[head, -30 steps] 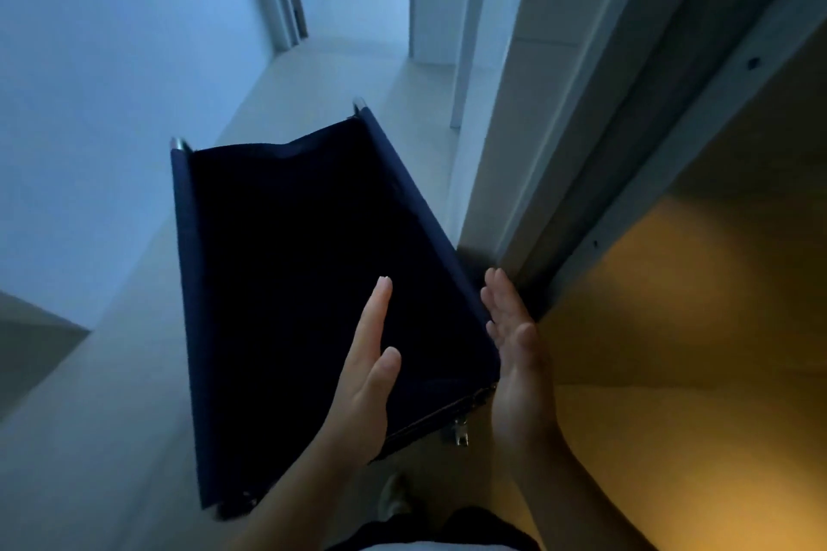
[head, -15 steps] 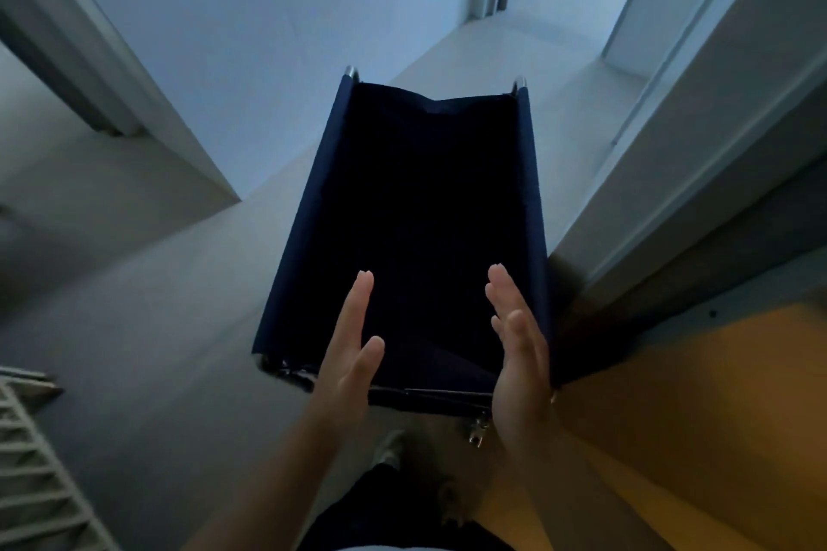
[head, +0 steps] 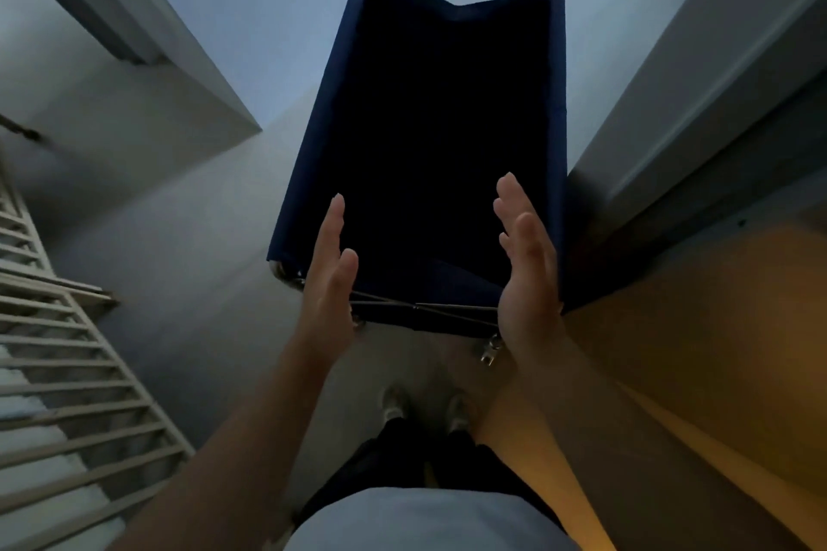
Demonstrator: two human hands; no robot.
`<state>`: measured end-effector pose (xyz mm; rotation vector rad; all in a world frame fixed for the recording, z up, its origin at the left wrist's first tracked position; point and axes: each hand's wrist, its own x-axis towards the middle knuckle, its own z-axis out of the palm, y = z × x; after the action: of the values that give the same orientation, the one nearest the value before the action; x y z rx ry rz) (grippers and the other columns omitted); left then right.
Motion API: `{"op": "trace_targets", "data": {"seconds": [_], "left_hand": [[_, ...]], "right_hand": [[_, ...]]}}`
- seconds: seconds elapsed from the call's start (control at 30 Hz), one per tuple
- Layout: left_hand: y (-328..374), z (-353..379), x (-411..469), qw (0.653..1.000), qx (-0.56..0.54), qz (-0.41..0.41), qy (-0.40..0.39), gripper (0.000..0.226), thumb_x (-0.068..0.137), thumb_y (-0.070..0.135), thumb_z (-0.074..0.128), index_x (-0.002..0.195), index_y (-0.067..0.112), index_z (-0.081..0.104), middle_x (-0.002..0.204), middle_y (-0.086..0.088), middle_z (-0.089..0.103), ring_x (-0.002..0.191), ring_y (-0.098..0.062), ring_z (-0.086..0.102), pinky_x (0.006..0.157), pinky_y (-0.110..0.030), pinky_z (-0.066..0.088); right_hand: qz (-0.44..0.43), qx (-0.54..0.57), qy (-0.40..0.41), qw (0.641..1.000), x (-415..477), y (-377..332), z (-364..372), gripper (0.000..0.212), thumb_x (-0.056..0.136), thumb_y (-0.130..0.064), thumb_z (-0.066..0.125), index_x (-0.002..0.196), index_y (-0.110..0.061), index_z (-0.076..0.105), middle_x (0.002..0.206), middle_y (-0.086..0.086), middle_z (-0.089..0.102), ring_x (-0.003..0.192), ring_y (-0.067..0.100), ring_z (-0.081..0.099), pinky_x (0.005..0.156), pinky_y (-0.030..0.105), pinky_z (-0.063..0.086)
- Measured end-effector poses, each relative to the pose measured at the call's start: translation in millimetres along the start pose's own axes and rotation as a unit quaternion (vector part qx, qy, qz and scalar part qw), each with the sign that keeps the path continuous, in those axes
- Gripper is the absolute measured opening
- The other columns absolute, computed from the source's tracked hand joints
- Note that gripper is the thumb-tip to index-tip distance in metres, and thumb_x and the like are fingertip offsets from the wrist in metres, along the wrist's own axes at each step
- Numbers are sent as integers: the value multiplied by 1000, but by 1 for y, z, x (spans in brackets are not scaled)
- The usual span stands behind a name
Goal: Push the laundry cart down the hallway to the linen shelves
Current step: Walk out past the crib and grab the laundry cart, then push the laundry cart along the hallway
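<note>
The laundry cart (head: 309, 174) is a dark navy fabric bin on a metal frame, standing on the hallway floor straight ahead of me. Its inside is black and I cannot see any contents. My left hand (head: 329, 264) is flat with fingers extended, over the near left corner of the cart. My right hand (head: 526, 264) is flat too, palm facing inward, over the near right corner. Neither hand is closed around the frame. Whether the palms touch the rim cannot be told.
A white slatted railing (head: 67, 371) runs along the lower left. A wall corner (head: 241, 121) juts in on the left, and a door frame (head: 626, 157) stands close to the cart's right side. Warm-lit floor (head: 693, 327) lies to my right. My shoes (head: 425, 407) are just behind the cart.
The cart has swung from angled left to pointing straight down the hallway. My view has turned left, bringing the railing in. Both hands stay flat at the near end.
</note>
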<state>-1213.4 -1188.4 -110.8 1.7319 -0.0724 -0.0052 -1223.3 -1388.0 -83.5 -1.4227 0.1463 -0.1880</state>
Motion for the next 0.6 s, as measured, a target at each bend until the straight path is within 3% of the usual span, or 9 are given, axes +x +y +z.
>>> {"op": "trace_targets", "data": {"seconds": [0.13,0.23,0.33,0.4,0.5,0.6], "left_hand": [[-12,-18,-1,1000,8,-7,-1,65,89,80,37,146,52,24,160,25,23,152,1,19,118,-13,19],[-40,-31,-2,996,90,2,-6,69,93,77,34,153,45,21,166,14,20,154,-2,16,123,-22,17],[-69,-44,11,955,297,20,-1,82,94,76,29,161,31,15,171,-3,11,158,-17,7,127,-44,11],[-88,-56,23,909,415,38,-20,86,93,76,32,161,24,18,170,-11,8,158,-29,4,124,-52,7],[-119,-78,39,844,530,47,-68,85,91,71,35,159,20,26,169,-17,9,156,-37,5,120,-59,9],[-150,-101,52,799,592,31,-96,81,93,68,31,158,19,28,169,-19,9,156,-39,6,118,-62,11]], "right_hand": [[3,-34,6,999,-10,17,-2,67,89,-67,38,147,-33,39,158,-8,42,145,2,38,117,18,31],[-30,-167,24,985,-15,46,-15,79,90,-77,37,150,-26,38,159,-2,40,149,9,32,122,32,27],[-84,-460,32,883,-7,82,-39,82,92,-75,32,150,-19,43,161,7,37,153,26,26,123,52,21],[-78,-575,8,814,-2,106,-54,81,91,-74,37,150,-19,44,162,10,35,153,31,23,121,56,18],[-51,-664,-26,745,-1,140,-74,81,89,-73,39,150,-19,45,163,12,32,153,35,23,119,59,18],[-13,-705,-33,708,-1,162,-93,84,88,-75,33,151,-19,42,165,13,26,153,37,19,118,60,19]]}}
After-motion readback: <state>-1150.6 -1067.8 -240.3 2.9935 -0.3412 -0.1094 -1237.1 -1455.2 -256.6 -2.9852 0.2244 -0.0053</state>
